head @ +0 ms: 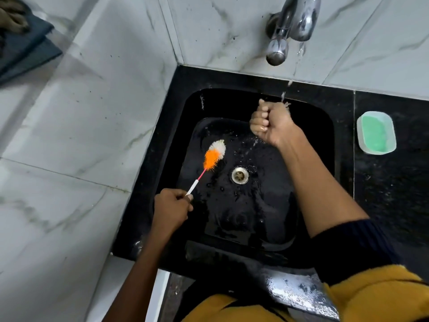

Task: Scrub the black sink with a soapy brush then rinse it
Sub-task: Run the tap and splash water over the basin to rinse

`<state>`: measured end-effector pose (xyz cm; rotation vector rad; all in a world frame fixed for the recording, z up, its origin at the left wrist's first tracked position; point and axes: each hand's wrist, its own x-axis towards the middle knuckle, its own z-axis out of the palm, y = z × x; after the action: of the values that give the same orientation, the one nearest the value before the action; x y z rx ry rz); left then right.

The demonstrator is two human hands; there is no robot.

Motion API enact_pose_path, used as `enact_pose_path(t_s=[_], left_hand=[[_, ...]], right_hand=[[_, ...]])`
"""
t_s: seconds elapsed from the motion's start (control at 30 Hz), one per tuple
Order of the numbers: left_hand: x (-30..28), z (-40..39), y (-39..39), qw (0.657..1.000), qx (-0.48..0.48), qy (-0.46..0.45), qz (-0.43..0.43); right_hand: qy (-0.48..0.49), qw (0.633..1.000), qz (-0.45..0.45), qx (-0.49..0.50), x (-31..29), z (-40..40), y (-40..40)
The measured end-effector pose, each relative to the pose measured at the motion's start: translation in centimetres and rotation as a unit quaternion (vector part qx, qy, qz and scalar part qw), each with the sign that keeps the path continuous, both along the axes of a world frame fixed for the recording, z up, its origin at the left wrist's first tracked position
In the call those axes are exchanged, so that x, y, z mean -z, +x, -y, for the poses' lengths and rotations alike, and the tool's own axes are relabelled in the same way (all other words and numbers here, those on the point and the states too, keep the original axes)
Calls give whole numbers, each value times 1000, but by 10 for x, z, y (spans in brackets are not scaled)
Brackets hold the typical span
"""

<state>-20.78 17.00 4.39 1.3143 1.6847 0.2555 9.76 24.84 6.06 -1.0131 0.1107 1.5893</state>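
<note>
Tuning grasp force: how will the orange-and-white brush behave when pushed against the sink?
The brush probably weighs little: the left hand holds it by the thin handle's end. Its fluffy bristles likely splay under pressure. The handle may be slippery, since the tap runs and the sink looks wet.

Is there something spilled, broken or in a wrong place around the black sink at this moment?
Nothing stands out. Water from the chrome tap falls into the black sink over the curled right hand. The left hand holds the orange-and-white bristle brush. The green soap dish sits flat on the black counter.
</note>
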Motion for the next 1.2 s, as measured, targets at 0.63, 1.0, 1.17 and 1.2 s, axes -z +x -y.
enact_pose_path(t_s=[0.63, 1.0, 1.17, 1.2], left_hand=[[1, 16, -10, 1000, -8, -5, -2], [1, 20, -13, 1000, -5, -4, 6], [0, 21, -19, 1000, -8, 1, 7], [0, 21, -20, 1000, -8, 1, 8]], right_hand=[[-157, 716, 602, -315, 94, 112, -17], [47, 953, 283, -95, -6, 58, 6], [-29, 971, 215, -104, 46, 81, -12], [-102, 908, 357, -194, 69, 91, -18]])
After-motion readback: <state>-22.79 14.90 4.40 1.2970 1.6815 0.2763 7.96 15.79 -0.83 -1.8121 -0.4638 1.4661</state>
